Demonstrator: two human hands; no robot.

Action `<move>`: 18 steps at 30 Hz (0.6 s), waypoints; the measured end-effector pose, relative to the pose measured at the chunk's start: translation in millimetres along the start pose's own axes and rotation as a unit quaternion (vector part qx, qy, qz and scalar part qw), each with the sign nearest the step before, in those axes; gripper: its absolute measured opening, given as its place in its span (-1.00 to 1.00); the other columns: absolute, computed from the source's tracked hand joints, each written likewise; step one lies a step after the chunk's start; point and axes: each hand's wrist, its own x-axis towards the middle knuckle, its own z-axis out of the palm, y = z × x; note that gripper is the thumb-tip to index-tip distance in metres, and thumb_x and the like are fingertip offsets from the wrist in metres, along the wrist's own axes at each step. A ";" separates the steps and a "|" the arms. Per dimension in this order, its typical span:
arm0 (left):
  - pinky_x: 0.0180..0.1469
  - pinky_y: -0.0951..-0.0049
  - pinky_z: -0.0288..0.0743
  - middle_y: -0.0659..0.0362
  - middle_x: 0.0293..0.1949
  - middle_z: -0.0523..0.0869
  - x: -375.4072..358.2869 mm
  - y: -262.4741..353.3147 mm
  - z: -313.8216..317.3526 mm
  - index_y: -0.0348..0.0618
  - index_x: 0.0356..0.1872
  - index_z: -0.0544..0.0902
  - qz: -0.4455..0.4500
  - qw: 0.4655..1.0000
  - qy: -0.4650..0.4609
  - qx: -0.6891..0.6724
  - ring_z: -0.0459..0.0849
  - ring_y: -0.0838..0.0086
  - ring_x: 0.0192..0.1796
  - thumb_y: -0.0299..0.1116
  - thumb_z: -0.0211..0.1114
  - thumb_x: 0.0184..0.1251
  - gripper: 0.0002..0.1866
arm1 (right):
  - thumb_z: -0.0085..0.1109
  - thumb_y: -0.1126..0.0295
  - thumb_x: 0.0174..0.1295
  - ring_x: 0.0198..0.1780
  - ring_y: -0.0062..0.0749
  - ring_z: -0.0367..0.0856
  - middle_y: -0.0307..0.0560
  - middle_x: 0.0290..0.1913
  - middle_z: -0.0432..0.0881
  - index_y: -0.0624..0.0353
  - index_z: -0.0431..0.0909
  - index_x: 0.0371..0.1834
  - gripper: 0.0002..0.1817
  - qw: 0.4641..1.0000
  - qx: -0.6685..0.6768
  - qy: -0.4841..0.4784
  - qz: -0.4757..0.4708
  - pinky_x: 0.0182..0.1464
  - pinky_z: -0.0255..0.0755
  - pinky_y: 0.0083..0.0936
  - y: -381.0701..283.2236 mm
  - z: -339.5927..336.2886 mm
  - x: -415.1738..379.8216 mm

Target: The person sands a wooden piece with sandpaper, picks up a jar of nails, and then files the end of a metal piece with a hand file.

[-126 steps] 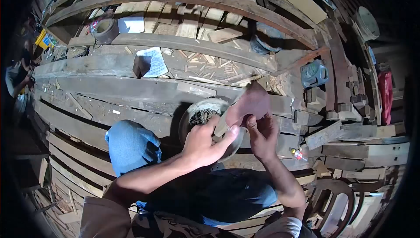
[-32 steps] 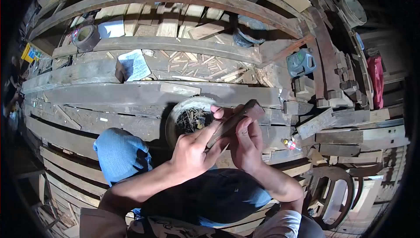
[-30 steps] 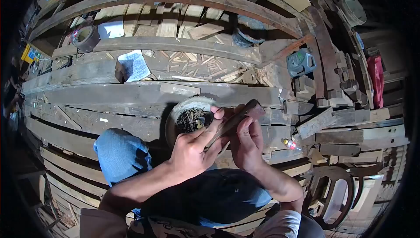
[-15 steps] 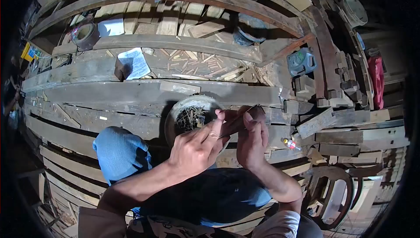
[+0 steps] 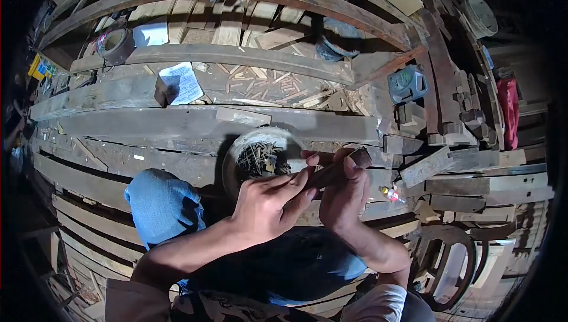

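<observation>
A dark brown wooden block [image 5: 332,174] is held between both of my hands above the right rim of a round bucket. My left hand [image 5: 267,205] closes its fingers and thumb on the block's left end. My right hand [image 5: 344,199] grips the other end, thumb on top, with the block's square end face showing past the fingers. Behind my left hand, the pale-rimmed bucket [image 5: 232,162] holds a heap of thin dark pieces [image 5: 257,157], too small to name surely. The hands hide parts of the block and the bucket's near side.
Slatted planks [image 5: 118,121] make up the surface around me. Beyond the bucket lie a written paper sheet [image 5: 184,84] and scattered wood offcuts [image 5: 260,79]. To the right are a grey jug [image 5: 407,84], stacked wood blocks [image 5: 411,116] and a small red-and-white bottle [image 5: 391,193].
The block has turned and shifted slightly right and down, so its end face now shows. My left hand's fingers have moved slightly right along with it.
</observation>
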 end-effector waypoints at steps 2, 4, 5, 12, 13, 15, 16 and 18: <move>-0.39 0.34 0.55 -0.02 -0.43 0.67 0.0 -1.7 1.9 -0.51 -0.07 0.63 0.029 0.999 0.018 -0.041 0.72 0.18 -0.43 -0.59 0.35 0.20 -0.72 | -0.07 0.32 0.47 -0.10 -0.08 0.70 0.21 -0.25 0.70 0.28 0.39 -0.11 -0.79 1.000 -0.011 0.014 0.003 0.04 0.54 -0.26 0.3 -1.0 -1.5; -0.29 0.32 0.70 -0.10 -0.14 0.77 -2.1 -0.9 3.0 -0.46 -0.07 0.67 0.018 1.000 0.013 -0.018 0.81 0.13 -0.24 -0.45 0.40 0.22 -0.69 | -0.04 0.17 0.41 0.00 0.11 0.67 0.15 -0.28 0.70 0.17 0.38 -0.09 -0.72 0.999 -0.024 0.015 0.034 0.16 0.46 -0.04 -6.6 7.0 -3.9; -0.32 0.33 0.64 -0.09 -0.26 0.74 -1.5 0.8 4.0 -0.49 -0.08 0.65 0.026 0.999 0.025 -0.027 0.78 0.15 -0.31 -0.53 0.37 0.21 -0.71 | -0.04 0.17 0.41 0.00 0.11 0.67 0.15 -0.28 0.70 0.17 0.38 -0.09 -0.72 0.999 -0.025 0.015 0.035 0.16 0.46 -0.04 -6.3 6.3 -4.2; -0.32 0.33 0.71 -0.04 -0.14 0.78 -0.9 -1.6 5.8 -0.42 0.08 0.63 0.059 0.998 0.033 0.020 0.80 0.19 -0.32 -0.45 0.38 0.23 -0.60 | -0.08 0.18 0.44 -0.06 0.10 0.69 0.15 -0.28 0.70 0.18 0.38 -0.10 -0.73 0.998 -0.043 0.030 0.029 0.11 0.50 -0.07 -2.3 0.0 -5.3; -0.32 0.33 0.71 -0.04 -0.14 0.78 -1.1 -2.2 5.7 -0.42 0.08 0.63 0.059 0.997 0.034 0.020 0.80 0.19 -0.32 -0.45 0.38 0.23 -0.60 | -0.09 0.19 0.45 -0.07 0.10 0.70 0.15 -0.28 0.70 0.19 0.38 -0.11 -0.74 0.998 -0.044 0.027 0.022 0.10 0.51 -0.08 -2.7 1.0 -5.9; -0.36 0.34 0.69 -0.02 -0.15 0.78 -2.7 -2.9 5.9 -0.40 0.11 0.62 0.070 0.996 0.020 0.045 0.79 0.25 -0.37 -0.43 0.38 0.22 -0.57 | -0.09 0.20 0.46 -0.10 0.08 0.70 0.13 -0.31 0.69 0.19 0.38 -0.12 -0.74 0.998 -0.041 0.035 0.017 0.10 0.51 -0.09 -2.8 4.3 -5.9; -0.36 0.34 0.69 -0.02 -0.15 0.78 -3.3 -4.1 7.1 -0.40 0.11 0.62 0.069 0.996 0.020 0.045 0.79 0.25 -0.37 -0.43 0.38 0.22 -0.57 | -0.10 0.20 0.47 -0.12 0.07 0.70 0.11 -0.34 0.68 0.19 0.38 -0.13 -0.74 0.998 -0.038 0.044 0.011 0.10 0.50 -0.09 -2.8 5.3 -5.8; -0.39 0.36 0.67 -0.03 -0.13 0.77 -4.6 -6.6 9.9 -0.37 0.11 0.63 0.095 0.992 0.046 0.070 0.78 0.28 -0.37 -0.42 0.40 0.20 -0.56 | -0.10 0.20 0.47 -0.12 0.07 0.70 0.09 -0.37 0.66 0.19 0.38 -0.13 -0.74 0.998 -0.046 0.047 0.012 0.10 0.50 -0.10 1.1 0.8 -4.9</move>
